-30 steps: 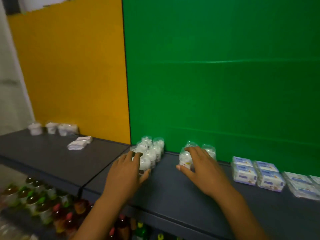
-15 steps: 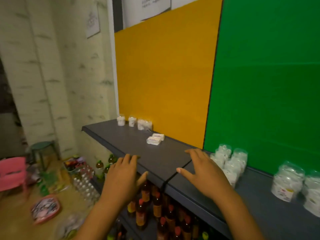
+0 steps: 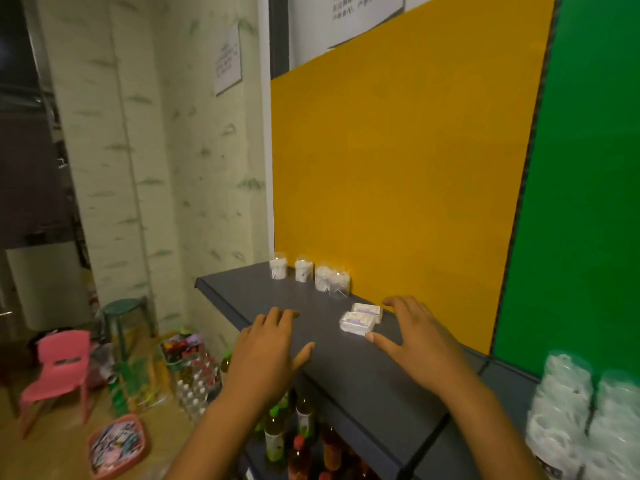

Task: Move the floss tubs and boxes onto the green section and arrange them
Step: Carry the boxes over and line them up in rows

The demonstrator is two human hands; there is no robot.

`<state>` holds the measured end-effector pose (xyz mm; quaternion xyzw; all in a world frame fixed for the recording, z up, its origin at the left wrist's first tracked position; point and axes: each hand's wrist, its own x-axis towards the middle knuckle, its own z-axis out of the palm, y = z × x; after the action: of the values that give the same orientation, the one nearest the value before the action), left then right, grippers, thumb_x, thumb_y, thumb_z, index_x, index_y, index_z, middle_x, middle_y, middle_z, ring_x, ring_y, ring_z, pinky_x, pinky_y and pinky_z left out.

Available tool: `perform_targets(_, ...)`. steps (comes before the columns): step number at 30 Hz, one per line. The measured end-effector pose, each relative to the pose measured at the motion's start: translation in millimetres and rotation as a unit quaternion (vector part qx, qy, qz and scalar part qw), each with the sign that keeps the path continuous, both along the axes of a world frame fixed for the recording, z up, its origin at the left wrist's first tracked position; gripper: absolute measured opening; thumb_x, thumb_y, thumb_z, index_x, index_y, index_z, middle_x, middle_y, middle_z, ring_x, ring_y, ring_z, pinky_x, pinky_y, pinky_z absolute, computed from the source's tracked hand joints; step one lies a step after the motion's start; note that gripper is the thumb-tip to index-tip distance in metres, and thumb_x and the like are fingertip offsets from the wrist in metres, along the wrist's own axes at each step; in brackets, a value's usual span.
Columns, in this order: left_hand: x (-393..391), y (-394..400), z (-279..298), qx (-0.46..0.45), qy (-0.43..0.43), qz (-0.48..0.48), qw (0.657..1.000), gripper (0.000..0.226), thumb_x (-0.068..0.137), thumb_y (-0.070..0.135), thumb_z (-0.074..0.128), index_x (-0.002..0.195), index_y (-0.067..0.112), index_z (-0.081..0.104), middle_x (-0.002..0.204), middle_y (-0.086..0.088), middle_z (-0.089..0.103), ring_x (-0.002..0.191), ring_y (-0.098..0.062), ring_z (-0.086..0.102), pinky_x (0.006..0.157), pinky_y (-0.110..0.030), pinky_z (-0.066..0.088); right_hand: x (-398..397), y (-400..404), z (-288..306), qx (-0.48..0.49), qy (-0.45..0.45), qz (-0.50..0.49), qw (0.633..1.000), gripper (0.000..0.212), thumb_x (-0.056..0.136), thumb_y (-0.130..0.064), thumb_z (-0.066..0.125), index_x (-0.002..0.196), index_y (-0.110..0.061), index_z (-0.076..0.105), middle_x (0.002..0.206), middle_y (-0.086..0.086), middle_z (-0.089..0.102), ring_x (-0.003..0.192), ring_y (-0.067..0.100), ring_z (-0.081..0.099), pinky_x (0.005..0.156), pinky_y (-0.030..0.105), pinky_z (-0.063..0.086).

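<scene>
Several clear floss tubs [image 3: 309,273] stand in a row against the yellow panel at the far left of the grey shelf [image 3: 356,372]. Two white floss boxes [image 3: 360,318] lie side by side a little nearer. My right hand [image 3: 417,337] hovers just right of the boxes, fingers spread, holding nothing. Over the shelf's front edge my left hand [image 3: 268,351] is spread too, empty. More clear tubs [image 3: 571,407] stand in front of the green panel [image 3: 581,188] at the right edge.
Bottled drinks [image 3: 301,431] fill the shelf below. On the floor to the left are a pink chair [image 3: 57,368], a green stool [image 3: 124,320], packs of small bottles [image 3: 195,386] and a pink basket [image 3: 117,445]. A papered wall closes the shelf's left end.
My view has swung left from the green section to the yellow one. Both hands left the tubs there and moved left, empty, to beside the two boxes.
</scene>
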<state>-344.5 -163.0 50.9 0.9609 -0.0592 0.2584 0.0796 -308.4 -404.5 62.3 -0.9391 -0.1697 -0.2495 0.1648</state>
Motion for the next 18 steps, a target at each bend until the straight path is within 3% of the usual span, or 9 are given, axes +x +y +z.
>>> perform_targets(7, 88.3, 6.7, 0.5, -0.014, -0.006, -0.033, 0.999, 0.058, 0.093, 0.060, 0.039, 0.141, 0.028, 0.033, 0.140, 0.005, 0.041, 0.126, -0.015, 0.042, 0.101, -0.032, 0.040, 77.3, 6.6, -3.6, 0.013, 0.011, -0.025, 1.000, 0.064, 0.087, -0.061, 0.053, 0.140, -0.029, 0.036, 0.141, -0.010, 0.042, 0.125, 0.012, 0.042, 0.096, 0.027, 0.043)
perform_targets(18, 196.2, -1.4, -51.0, -0.064, 0.085, -0.157, 0.982, 0.059, 0.092, 0.055, 0.047, 0.141, 0.026, 0.032, 0.139, 0.004, 0.041, 0.123, -0.015, 0.044, 0.100, -0.033, 0.043, 146.8, 6.3, -40.9, 0.022, 0.077, -0.112, 0.990, 0.059, 0.089, -0.054, 0.058, 0.139, -0.030, 0.037, 0.142, -0.007, 0.043, 0.127, 0.012, 0.043, 0.097, 0.024, 0.040)
